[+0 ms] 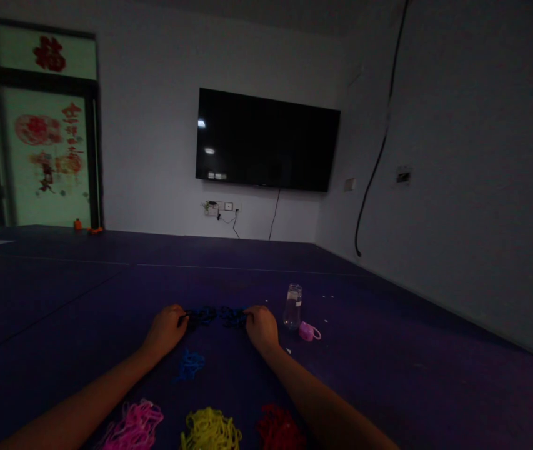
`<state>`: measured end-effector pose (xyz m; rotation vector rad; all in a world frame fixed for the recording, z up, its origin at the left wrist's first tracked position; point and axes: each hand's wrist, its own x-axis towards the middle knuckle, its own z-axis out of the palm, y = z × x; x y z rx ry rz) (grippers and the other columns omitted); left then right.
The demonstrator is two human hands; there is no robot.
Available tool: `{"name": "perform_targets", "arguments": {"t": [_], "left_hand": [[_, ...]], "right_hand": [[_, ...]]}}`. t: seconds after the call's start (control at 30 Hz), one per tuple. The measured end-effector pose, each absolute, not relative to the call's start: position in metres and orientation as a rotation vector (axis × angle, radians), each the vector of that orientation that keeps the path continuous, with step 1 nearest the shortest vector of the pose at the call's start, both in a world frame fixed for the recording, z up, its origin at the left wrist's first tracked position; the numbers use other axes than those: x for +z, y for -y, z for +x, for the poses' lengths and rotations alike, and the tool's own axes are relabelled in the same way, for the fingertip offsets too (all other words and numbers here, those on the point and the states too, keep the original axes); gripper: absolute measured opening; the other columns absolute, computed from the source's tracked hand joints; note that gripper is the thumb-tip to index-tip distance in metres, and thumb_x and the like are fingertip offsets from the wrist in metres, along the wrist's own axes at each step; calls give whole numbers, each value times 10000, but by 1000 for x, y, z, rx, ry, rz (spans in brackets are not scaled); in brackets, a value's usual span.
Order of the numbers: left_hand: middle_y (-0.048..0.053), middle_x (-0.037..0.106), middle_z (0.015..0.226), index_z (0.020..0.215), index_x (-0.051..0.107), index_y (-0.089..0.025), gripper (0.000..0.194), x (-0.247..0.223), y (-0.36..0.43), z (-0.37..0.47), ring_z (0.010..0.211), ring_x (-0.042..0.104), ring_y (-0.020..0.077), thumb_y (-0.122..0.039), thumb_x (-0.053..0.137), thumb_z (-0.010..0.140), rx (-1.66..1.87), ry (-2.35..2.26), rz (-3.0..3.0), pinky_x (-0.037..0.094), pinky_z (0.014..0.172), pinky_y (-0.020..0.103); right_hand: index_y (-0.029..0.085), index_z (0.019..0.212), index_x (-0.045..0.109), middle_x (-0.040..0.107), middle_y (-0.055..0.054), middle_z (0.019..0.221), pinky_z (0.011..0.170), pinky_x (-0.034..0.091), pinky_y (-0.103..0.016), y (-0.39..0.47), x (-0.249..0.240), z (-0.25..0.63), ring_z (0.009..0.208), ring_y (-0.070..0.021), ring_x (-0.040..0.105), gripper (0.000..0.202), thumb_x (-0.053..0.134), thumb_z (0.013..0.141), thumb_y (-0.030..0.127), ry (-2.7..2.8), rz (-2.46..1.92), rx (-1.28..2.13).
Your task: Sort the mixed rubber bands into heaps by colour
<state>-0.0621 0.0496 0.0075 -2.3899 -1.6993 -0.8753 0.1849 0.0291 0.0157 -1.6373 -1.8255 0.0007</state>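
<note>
A dark tangle of black and blue strands point(217, 316) lies in a rough row across the table between my hands. At its left end, my left hand point(167, 329) is closed with fingertips pinching the strands. The other end sits in the curled fingers of my right hand point(262, 328). Whether the row is one joined piece or loose loops is too dark to tell. Closer to me rests a small heap of blue bands point(191, 364). Along the near edge are heaps of pink bands point(137, 425), yellow bands point(212, 430) and red bands point(279, 429).
A clear bottle point(293, 306) stands uncapped right of my right hand, beside its pink cap point(309, 332) with a loop. Small white scraps dot the purple tabletop point(388, 350). Small orange objects point(77, 224) sit at the far left edge. A television point(266, 140) hangs on the wall.
</note>
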Motion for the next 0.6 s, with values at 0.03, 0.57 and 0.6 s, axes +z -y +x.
{"name": "perform_targets", "arguments": {"t": [0.03,0.57,0.6], "left_hand": [[106,667,856,798,675,-134,254,8,-50,-62,844,623,231,-170,426,833,-873,1696,-2377,457,801,334],[68,637,1159,1026,662,-199,284,-6,-57,-62,1133,521,250,-228,421,878,-841,1313,-2570,419,970,443],[67,636,1162,1037,658,-197,288,-6,-58,-62,1140,516,249,-228,418,881,-825,1319,-2576,418,973,439]], "right_hand": [[193,925,712,698,-58,966,876,416,-254,-30,15,185,971,-189,610,343,427,766,89,1811,-1643,2],[190,790,728,714,-55,876,843,408,-208,-37,11,188,894,-169,635,301,452,746,79,1807,-1705,49],[189,796,728,714,-57,882,850,407,-211,-37,11,188,900,-171,634,304,450,746,77,1814,-1696,45]]}}
